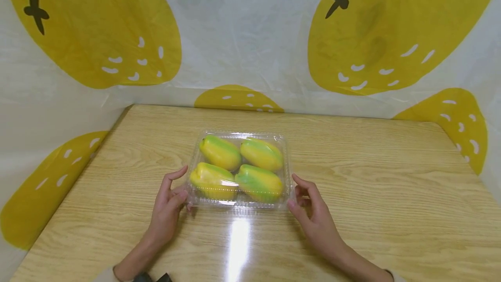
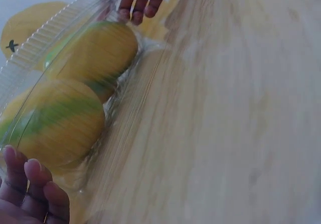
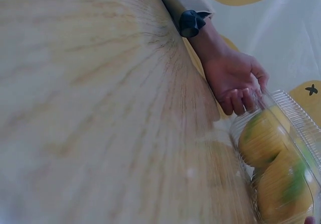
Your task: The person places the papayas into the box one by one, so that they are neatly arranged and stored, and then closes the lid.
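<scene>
A clear plastic clamshell box (image 1: 239, 201), lid closed, lies on the wooden table (image 1: 391, 195) between both hands. It contains four yellow-green fruits (image 1: 221, 152) in two rows. The left hand (image 1: 167, 212) touches its near-left corner with curled fingertips; the right hand (image 1: 313, 216) touches its near-right corner likewise.

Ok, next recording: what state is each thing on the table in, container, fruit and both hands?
Clear plastic clamshell container: lid down, flat on the table.
Four yellow-green fruits: inside the container, two rows of two, lying on their sides.
Left hand: fingers curled at the container's near-left corner, touching it.
Right hand: fingertips at the near-right corner.
Light wooden table: bears the container, glare on its near part.
</scene>
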Demonstrator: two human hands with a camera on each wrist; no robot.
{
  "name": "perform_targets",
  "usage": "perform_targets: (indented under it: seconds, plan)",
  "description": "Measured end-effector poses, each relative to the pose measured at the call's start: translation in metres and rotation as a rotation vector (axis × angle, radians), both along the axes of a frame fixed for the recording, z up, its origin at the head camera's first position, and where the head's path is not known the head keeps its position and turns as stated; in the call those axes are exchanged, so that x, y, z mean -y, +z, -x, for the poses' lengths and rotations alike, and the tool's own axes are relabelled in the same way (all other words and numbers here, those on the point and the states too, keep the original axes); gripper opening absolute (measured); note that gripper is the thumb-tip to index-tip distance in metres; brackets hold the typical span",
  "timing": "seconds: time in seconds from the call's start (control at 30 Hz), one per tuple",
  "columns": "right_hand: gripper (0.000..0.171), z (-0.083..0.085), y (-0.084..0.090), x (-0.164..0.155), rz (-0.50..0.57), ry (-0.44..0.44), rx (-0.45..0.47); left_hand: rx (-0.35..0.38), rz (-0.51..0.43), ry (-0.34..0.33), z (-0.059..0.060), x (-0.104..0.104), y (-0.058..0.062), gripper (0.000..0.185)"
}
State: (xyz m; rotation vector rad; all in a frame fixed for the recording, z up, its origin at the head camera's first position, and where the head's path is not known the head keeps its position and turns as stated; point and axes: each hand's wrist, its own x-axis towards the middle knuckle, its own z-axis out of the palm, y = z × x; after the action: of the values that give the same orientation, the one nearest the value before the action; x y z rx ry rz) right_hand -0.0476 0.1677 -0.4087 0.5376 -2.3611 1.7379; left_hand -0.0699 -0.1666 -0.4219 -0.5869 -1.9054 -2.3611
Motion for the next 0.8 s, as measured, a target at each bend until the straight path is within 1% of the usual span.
perform_targets:
  seconds: [0.07,0.17,0.23,0.37,0.43,0.57,0.67,0.8]
  plan:
    - [0.052,0.001,-0.001,0.000,0.018,0.018,-0.021,0.018,-0.016,0.009,-0.001,-0.002,0.000,0.049]
    - [0.051,0.002,-0.001,0.000,0.074,0.046,-0.009,0.050,-0.045,0.023,-0.003,-0.005,0.000,0.050]
    - [0.050,0.002,0.000,0.001,0.122,0.065,0.028,0.057,-0.069,0.028,-0.004,-0.007,0.001,0.049]
    - [0.048,0.002,0.001,0.001,0.188,0.089,0.111,0.044,-0.100,0.023,-0.005,-0.008,0.002,0.048]
    - [0.046,0.001,0.001,0.002,0.206,0.084,0.131,0.056,-0.095,0.019,-0.006,-0.008,0.002,0.047]
    - [0.044,0.000,0.001,0.007,0.237,0.045,0.141,0.079,-0.093,0.014,-0.006,-0.007,-0.001,0.048]
    - [0.043,-0.001,0.002,0.010,0.255,0.007,0.144,0.077,-0.128,0.001,-0.006,-0.007,-0.002,0.050]
    - [0.044,-0.001,0.002,0.013,0.281,-0.018,0.150,0.087,-0.175,-0.015,-0.005,-0.009,-0.002,0.053]
